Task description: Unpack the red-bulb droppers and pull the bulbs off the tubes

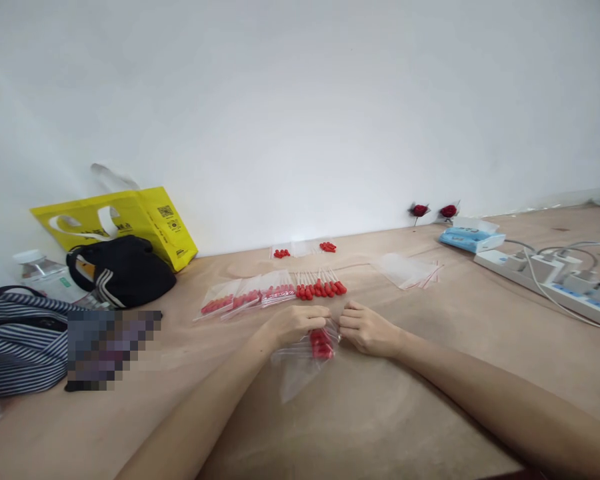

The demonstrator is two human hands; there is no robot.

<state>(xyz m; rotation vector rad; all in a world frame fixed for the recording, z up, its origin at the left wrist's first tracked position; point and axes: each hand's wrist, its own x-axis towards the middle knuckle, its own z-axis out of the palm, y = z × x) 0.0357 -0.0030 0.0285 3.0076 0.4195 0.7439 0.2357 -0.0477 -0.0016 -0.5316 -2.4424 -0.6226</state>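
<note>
My left hand [297, 325] is closed, its fingers pinching the top of a clear plastic zip bag [295, 373]. Facing it, my right hand [369, 330] is also closed, with its fingertips at the bag's right edge. Inside the bag lie several red pieces [323, 345]. Just beyond my hands, loose red-tipped sticks [320, 288] lie side by side with their pale stems pointing away. Left of these, filled bags [245, 297] of similar red-tipped sticks overlap in a row.
Against the wall lie more red pieces [329, 247] on clear plastic. Flat clear bags [407, 271] rest to the right, before two dark red flowers [420, 211], a blue tissue pack [471, 236] and a power strip [545, 283]. A yellow bag [165, 230] and black pouch [135, 270] stand left.
</note>
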